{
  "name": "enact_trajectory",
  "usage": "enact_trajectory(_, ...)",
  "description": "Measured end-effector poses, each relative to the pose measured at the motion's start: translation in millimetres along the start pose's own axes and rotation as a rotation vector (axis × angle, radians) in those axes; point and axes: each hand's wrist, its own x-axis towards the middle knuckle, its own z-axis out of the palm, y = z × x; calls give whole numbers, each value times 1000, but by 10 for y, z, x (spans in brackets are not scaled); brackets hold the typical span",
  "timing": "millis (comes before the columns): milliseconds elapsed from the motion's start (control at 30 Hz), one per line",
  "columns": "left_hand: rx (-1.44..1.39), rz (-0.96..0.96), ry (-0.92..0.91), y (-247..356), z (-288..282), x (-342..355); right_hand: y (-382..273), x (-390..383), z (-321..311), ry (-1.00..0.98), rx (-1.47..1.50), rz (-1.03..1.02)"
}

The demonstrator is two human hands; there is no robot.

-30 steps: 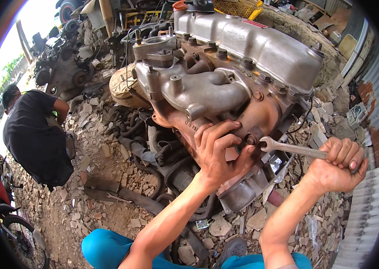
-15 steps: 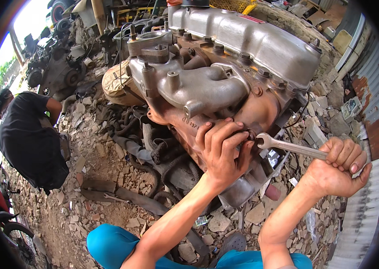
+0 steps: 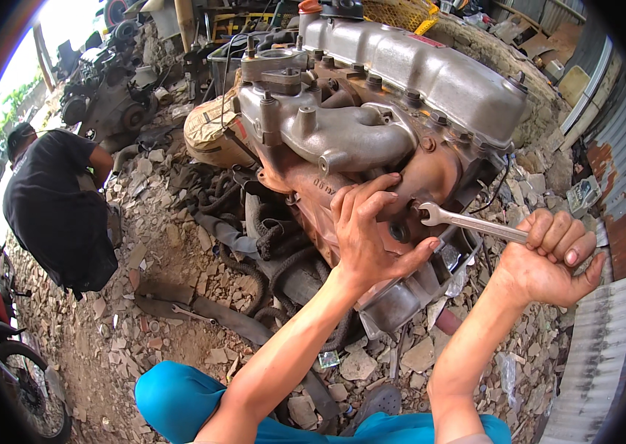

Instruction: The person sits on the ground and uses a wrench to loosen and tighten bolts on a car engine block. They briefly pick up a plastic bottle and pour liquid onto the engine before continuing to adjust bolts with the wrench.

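My right hand (image 3: 553, 255) is wrapped round the far end of a steel open-end wrench (image 3: 476, 224). The wrench's jaw meets a dark fastener (image 3: 422, 213) on the side of an engine (image 3: 402, 155); how far it is seated on it, I cannot tell. My left hand (image 3: 368, 233) is open, its fingers spread against the rusty brown manifold (image 3: 439, 174) and its thumb stretched out below the wrench jaw. Just under that jaw shows a dark round opening (image 3: 399, 232). Above my left hand runs the grey cast intake pipe (image 3: 357, 133), with the silver valve cover (image 3: 416, 70) behind it.
Rubble and broken tile cover the ground (image 3: 172, 296). Black hoses (image 3: 253, 277) lie left of the engine, near another wrench (image 3: 193, 314). A crouching person (image 3: 57, 207) in black is at the left, a motorcycle wheel (image 3: 35, 388) below. Corrugated metal sheets (image 3: 587, 362) stand at the right.
My left fingers have spread apart, the thumb swinging down and away from the fastener. The wrench jaw has come onto the fastener, my right hand shifting slightly left with it.
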Motion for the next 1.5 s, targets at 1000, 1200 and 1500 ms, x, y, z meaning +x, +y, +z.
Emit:
enact_trajectory(1000, 183, -65, 170, -21, 143, 186, 339, 240, 741, 233, -573, 192)
enact_trajectory(1200, 189, -84, 161, -9, 165, 231, 389, 297, 748, 226, -564, 238)
enact_trajectory(1500, 188, -122, 190, 70, 194, 253, 396, 330, 785, 190, -611, 272)
